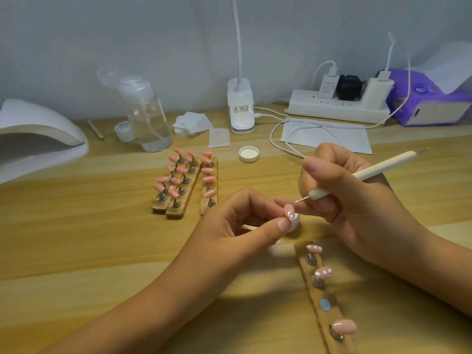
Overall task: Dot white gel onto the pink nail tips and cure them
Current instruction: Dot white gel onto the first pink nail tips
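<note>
My left hand point(240, 221) pinches a pink nail tip point(289, 209) that bears white dots, held just above a small white gel pot point(293, 224). My right hand point(344, 192) grips a white dotting pen point(367, 172); its metal tip, loaded with white gel, sits just right of the held nail. A wooden holder strip point(329, 307) at the lower right carries two dotted pink tips point(322, 272), one plain pink tip point(344, 326) and a bare magnet. Three more wooden strips point(178, 209) with several plain pink tips stand at centre left.
A white curing lamp point(38, 134) sits at the far left. Behind are a clear pump bottle point(146, 116), a small jar point(124, 130), cotton pads point(191, 122), a clip lamp base point(241, 108), a white lid point(249, 154), a power strip point(339, 106) with cables, and a purple tissue pack point(429, 103).
</note>
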The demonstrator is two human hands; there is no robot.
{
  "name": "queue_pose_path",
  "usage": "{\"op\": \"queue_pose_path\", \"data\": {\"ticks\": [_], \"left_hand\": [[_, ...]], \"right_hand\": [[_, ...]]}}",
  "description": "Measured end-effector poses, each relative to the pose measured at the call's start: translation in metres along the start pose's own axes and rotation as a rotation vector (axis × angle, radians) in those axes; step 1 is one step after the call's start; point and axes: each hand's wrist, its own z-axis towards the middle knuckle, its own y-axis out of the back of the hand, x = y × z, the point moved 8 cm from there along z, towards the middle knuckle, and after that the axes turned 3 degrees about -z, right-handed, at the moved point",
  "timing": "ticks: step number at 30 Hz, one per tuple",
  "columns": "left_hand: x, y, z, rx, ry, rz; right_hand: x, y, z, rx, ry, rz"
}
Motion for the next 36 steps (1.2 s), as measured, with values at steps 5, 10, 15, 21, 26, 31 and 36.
{"op": "queue_pose_path", "data": {"ticks": [5,10,15,21,26,31,36], "left_hand": [[-0.0004,-0.0015,-0.0003,0.007,0.001,-0.005],[0.0003,-0.0012,-0.0005,0.002,0.01,0.003],[-0.0001,-0.0014,-0.0008,0.002,0.005,0.011],[-0.0004,-0.0009,-0.001,-0.002,0.003,0.002],[-0.0004,-0.0015,-0.0007,-0.001,0.009,-0.001],[0.0,-0.0015,-0.0004,-0.001,0.011,0.001],[-0.0007,-0.0018,-0.0006,0.011,0.002,0.005]], "right_hand": [[-0.0036,0.0003,0.0001,0.022,-0.012,-0.017],[-0.0048,0.0,0.0004,0.037,-0.02,-0.002],[-0.0049,0.0001,0.0006,0.034,-0.024,-0.004],[-0.0053,-0.0003,0.0,0.022,-0.034,-0.011],[-0.0054,0.0,0.0008,0.006,-0.042,-0.028],[-0.0055,0.0003,0.0004,0.015,-0.045,-0.045],[-0.0077,0.0007,0.0007,0.03,-0.051,-0.026]]}}
